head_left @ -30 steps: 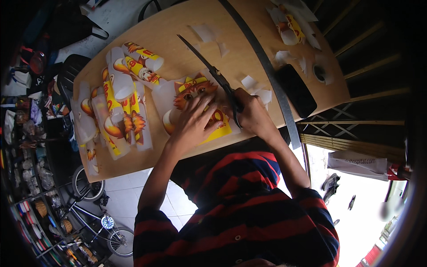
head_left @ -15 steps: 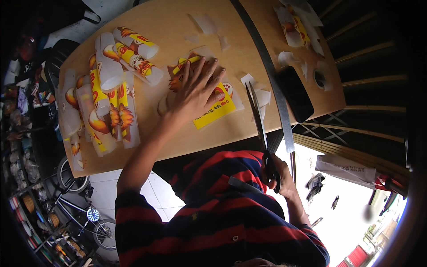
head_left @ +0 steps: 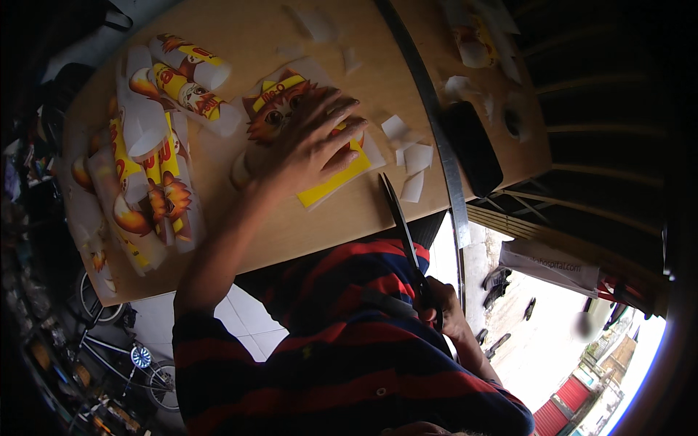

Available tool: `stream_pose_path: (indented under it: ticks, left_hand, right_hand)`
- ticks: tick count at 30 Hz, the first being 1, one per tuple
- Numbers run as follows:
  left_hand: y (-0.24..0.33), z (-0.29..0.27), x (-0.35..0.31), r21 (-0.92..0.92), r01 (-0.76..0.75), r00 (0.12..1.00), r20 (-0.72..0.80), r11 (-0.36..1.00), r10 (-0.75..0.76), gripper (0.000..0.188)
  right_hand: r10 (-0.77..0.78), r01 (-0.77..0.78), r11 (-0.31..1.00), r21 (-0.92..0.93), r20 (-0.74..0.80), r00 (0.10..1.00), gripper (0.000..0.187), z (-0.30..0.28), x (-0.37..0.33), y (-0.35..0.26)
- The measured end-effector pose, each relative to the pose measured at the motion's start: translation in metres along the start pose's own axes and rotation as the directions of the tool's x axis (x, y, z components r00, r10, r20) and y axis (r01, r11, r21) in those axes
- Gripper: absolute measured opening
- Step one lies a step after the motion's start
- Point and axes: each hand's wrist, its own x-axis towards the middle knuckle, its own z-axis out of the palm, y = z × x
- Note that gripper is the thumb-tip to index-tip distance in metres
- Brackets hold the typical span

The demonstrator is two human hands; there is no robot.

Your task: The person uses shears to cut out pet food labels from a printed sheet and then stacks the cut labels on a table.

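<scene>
A printed sheet (head_left: pixel 275 115) with an orange cartoon cat and a yellow band lies on the wooden table. Over its middle rests my left hand (head_left: pixel 314 145), fingers stretched to the right and slightly bent, hiding part of the cat. My right hand (head_left: pixel 445 309) grips the handles of long dark scissors (head_left: pixel 403 225) beyond the table's near edge. Their blades look nearly together, and the tip is over the table's front, a little right of the sheet's yellow corner. Small white paper offcuts (head_left: pixel 416 158) lie to the right of the sheet.
Several rolled sheets (head_left: pixel 142 109) with the same print are piled on the table's left. A long metal ruler (head_left: pixel 429 94) crosses the right side, with a black phone (head_left: pixel 472 149) and a tape roll (head_left: pixel 515 125) beyond it. A bicycle (head_left: pixel 120 360) stands below left.
My left hand has drawn its spread fingers closer and uncovered the cat's face. The scissors have pulled back from the offcuts toward me, and their blades have come closer together. The view has shifted slightly.
</scene>
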Motion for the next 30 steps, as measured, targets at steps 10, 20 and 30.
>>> stream_pose_path:
  ticks: [10,20,30]
  left_hand:
    - [0.015,0.007,-0.008,-0.079,0.068,0.996,-0.044,0.995,-0.072,0.061]
    - [0.015,0.003,-0.005,0.042,0.002,0.99,0.138,0.999,-0.007,0.079]
    - [0.012,0.003,-0.008,-0.07,0.017,0.989,0.145,0.997,-0.007,0.071]
  right_hand:
    - [0.092,-0.117,0.975,0.19,0.134,0.987,0.057,-0.006,0.012,-0.015]
    - [0.13,-0.147,0.98,0.131,0.128,0.983,0.082,-0.005,0.039,-0.004]
    - [0.025,-0.026,1.0,0.006,0.117,0.993,0.082,-0.014,0.055,-0.011]
